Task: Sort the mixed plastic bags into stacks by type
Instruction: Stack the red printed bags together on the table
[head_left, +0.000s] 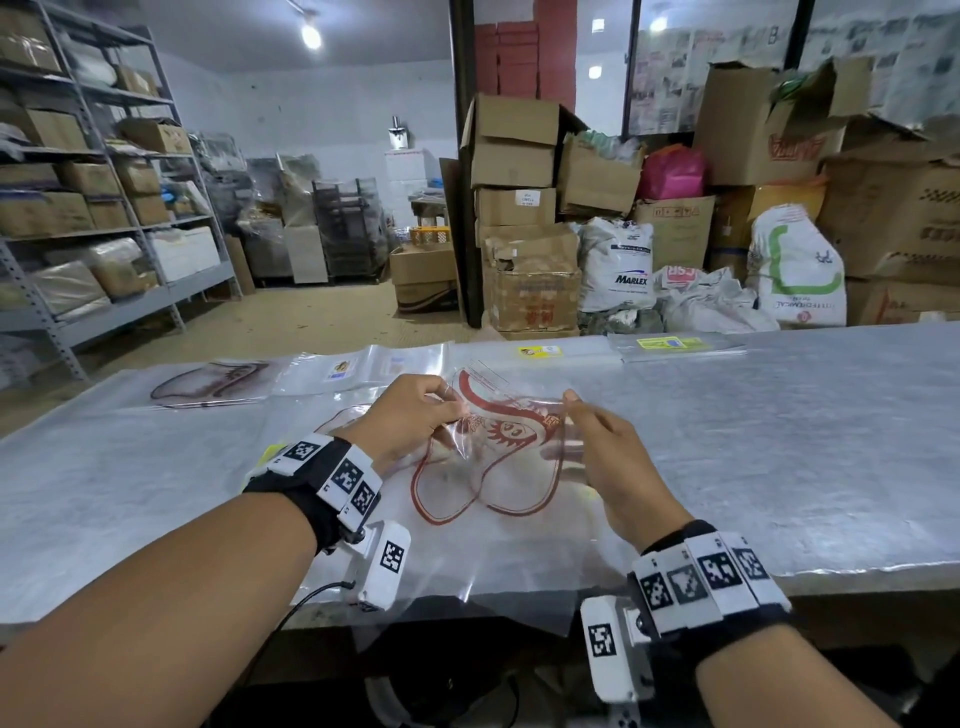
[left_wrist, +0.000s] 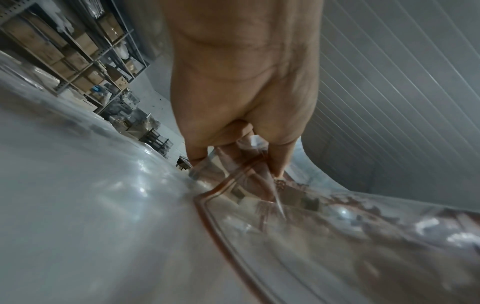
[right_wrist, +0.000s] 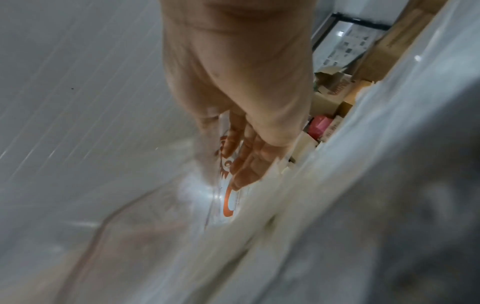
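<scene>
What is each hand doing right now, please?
Left hand: pinches the red-printed clear bag at its top edge.
Right hand: pinches the same bag's other side.

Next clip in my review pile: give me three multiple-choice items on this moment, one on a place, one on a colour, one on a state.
1. Where does the stack of bags with the same red drawing lie?
A. far left of the table
B. far right of the table
C. on the floor

2. What colour is the print on the held bag?
A. green
B. red
C. blue

3. How is the held bag handled?
A. lying flat, untouched
B. held by one hand only
C. pinched by both hands above the table

Answers: 1 A, it lies at the table's far left edge. 2 B, red outline and figure. 3 C, left hand and right hand each pinch its top edge.
</scene>
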